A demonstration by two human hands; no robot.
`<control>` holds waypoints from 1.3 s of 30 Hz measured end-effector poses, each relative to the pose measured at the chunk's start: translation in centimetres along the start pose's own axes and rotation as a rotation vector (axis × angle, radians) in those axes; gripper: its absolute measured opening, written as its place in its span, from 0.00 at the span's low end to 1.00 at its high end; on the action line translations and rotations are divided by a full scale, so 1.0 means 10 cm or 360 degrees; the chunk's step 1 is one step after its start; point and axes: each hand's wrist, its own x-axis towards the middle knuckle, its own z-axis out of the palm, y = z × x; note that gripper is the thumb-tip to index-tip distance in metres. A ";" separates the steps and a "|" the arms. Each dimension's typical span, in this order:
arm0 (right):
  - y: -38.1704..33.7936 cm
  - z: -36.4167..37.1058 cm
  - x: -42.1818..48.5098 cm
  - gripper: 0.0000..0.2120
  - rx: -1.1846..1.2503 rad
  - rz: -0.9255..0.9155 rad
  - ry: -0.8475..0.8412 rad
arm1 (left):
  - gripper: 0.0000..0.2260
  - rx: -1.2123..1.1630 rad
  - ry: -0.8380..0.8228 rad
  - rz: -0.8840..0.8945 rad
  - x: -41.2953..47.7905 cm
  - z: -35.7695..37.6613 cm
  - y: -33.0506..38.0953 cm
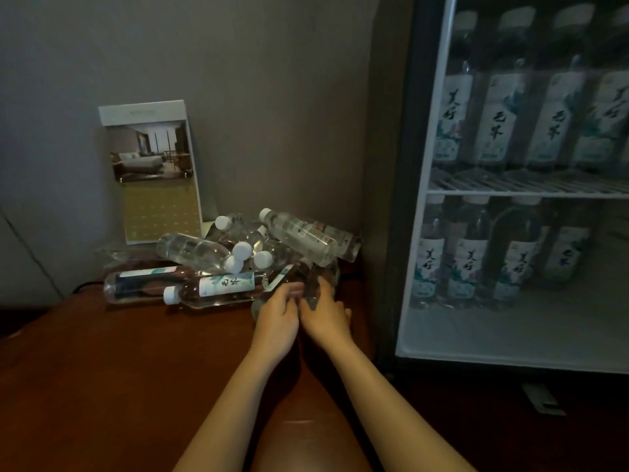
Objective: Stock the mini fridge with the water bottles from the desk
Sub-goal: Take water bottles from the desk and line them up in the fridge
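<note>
My L hand (277, 316) and R hand (326, 320) are side by side near the tabletop's (102, 369) right edge. Both grips are curled round one clear bottle (308, 278), which lies tilted at the pile's front right, cap end hidden. Behind it, the pile (238, 257) of bottles fills the far right corner, lying crisscross w/ white caps pointing all ways; two labelled ones lie flat along its near side. A calendar (153, 172) stands at the far edge against the wall (238, 80). Right of the tabletop is the fridge (405, 199), w/ upright rows on its wire shelf (510, 185) and on the floor below.
</note>
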 end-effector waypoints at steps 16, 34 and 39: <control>0.06 -0.25 -0.74 0.21 -0.0546 -0.0259 0.0002 | 0.15 -0.0593 -0.0384 -0.0527 -0.07 0.02 0.10; 0.21 -0.28 -0.69 0.38 0.1585 0.0078 -0.0191 | 0.19 -0.0666 -0.0448 -0.0683 -0.15 -0.08 0.14; 0.23 -0.28 -0.67 0.40 0.1545 -0.0188 -0.0232 | 0.24 -0.0952 -0.0497 -0.0572 -0.16 -0.13 0.14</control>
